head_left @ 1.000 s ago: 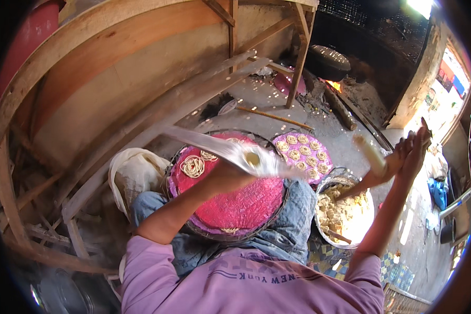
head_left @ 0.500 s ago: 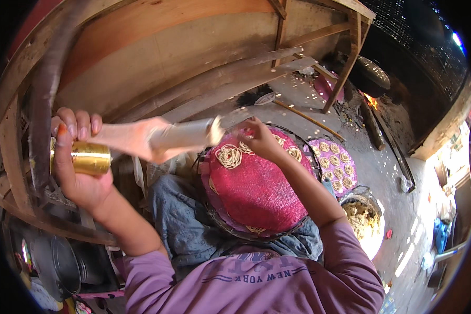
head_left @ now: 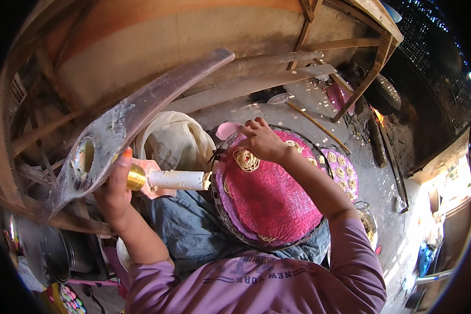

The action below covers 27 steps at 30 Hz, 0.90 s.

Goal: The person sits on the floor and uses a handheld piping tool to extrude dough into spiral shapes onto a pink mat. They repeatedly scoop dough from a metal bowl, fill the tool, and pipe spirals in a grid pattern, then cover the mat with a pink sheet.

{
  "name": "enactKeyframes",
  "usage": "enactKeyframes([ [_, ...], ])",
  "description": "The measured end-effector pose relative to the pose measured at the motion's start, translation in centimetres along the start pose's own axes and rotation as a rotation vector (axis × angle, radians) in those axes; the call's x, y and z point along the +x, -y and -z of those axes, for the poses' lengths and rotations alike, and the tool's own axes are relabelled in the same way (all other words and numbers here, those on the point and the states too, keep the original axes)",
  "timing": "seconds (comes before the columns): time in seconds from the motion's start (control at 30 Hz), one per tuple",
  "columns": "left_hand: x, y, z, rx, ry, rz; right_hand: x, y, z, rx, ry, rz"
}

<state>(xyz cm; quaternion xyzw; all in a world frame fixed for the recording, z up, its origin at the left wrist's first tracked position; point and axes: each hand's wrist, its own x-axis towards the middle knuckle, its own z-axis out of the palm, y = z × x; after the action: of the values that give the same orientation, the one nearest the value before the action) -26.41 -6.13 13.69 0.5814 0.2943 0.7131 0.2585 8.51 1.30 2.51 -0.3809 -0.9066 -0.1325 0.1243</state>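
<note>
My left hand [head_left: 113, 196] grips a wooden press by its dark, dough-smeared handle board [head_left: 110, 131], which has an oval hole. A brass cylinder [head_left: 136, 177] sticks out beside the thumb. Past it extends a white plunger [head_left: 178, 180] with a pinkish wooden crosspiece [head_left: 150, 170] and dough on its end; whether it touches the cylinder I cannot tell. My right hand [head_left: 267, 140], fingers curled and tips hidden, hovers at the far left rim of a round basket covered in crimson cloth [head_left: 272, 204]. Near it lies a coil of pale noodle strands [head_left: 246, 160]; several more coils edge the cloth.
Beyond the basket sit a pink bowl [head_left: 227, 130] and a cream cloth bundle [head_left: 175, 138]. To the right, a purple mat [head_left: 345, 167] carries several coils, beside a dough basin [head_left: 369, 222]. A stick [head_left: 319, 125] lies on the floor; a fire [head_left: 379, 118] burns at the far right.
The press in my left hand has turned, bringing the holed dark board into full view, and the white plunger has dropped lower. My right hand has shifted slightly, staying by the basket's far rim.
</note>
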Motion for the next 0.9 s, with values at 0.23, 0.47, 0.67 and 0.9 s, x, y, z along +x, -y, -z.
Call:
enactKeyframes([
  [0.23, 0.0, 1.2, 0.9, 0.010, -0.053, 0.074, 0.6, 0.7, 0.1, 0.026, 0.031, -0.030],
  [0.47, 0.0, 1.3, 0.1, -0.270, 0.018, 0.074, -0.8, -0.7, 0.2, 0.597, 0.126, -0.488],
  [0.67, 0.3, -1.8, 1.4, -0.123, 0.049, -0.020, -2.8, -0.3, -1.3, 0.535, 0.063, -0.562],
  [0.9, -0.2, -1.8, 0.8, 0.099, 0.009, -0.073, -3.4, 1.1, -1.3, 0.375, 0.083, -0.652],
])
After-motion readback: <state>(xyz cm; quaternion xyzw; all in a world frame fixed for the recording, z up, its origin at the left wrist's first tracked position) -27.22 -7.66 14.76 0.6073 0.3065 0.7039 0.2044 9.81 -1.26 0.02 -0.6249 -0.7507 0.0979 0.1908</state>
